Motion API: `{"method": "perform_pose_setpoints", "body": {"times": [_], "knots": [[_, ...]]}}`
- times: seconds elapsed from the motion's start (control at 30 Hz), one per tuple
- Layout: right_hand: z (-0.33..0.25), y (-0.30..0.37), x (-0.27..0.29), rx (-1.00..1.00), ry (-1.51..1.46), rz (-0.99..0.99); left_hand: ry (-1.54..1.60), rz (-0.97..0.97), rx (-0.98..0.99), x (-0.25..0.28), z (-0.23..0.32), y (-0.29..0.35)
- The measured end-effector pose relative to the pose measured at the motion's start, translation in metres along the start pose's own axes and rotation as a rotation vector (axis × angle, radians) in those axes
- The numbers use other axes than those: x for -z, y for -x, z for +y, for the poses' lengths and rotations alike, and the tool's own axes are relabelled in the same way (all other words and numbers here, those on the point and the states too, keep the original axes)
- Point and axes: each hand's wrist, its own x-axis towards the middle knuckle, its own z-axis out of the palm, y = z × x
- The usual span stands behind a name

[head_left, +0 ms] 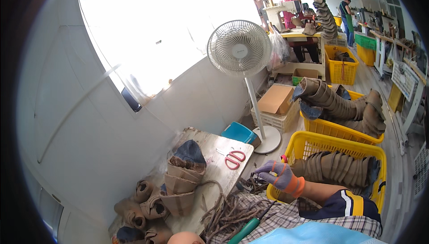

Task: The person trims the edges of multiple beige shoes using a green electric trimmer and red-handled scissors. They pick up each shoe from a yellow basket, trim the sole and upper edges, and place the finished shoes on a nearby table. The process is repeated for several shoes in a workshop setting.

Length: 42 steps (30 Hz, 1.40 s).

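My right hand (279,178), in a grey glove with orange trim, is raised over the near yellow basket's left edge. Its fingertips are drawn together; whatever they pinch is too small to make out. Only a rounded patch of bare skin shows at the lower edge on my left; no left fingers are visible. A tangle of brown shoelaces (223,215) lies on my checked apron (286,212), with a green-handled tool (246,231) slanting beside it. On the worn board table (223,177), brown shoe uppers (183,179) are piled at left, and red-handled scissors (234,159) rest farther back.
Nested shoe uppers fill the near yellow basket (339,137) and the one behind it (313,130). A white standing fan (240,50), a blue bin (238,132) and a cardboard box (275,100) stand beyond the table. Farther off, a person sits at a sewing machine (286,8); another person stands.
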Motion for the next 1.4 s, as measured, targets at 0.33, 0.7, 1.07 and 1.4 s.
{"method": "perform_pose_setpoints", "body": {"times": [0.33, 0.7, 1.07, 1.4], "knots": [[0.092, 0.079, -0.099, -0.027, 0.323, -0.863, -0.080, -0.060, 0.167, 0.033, 0.003, 0.011], [0.118, 0.130, -0.170, -0.011, 0.413, -1.294, -0.075, -0.080, 0.151, 0.048, 0.009, 0.016], [0.131, 0.139, -0.234, 0.063, 0.211, -1.491, -0.842, -0.282, -0.341, 0.050, 0.041, 0.031], [0.068, 0.080, -0.176, -0.127, 0.193, -1.417, -0.754, -0.308, -0.169, 0.030, 0.013, 0.050]]}}
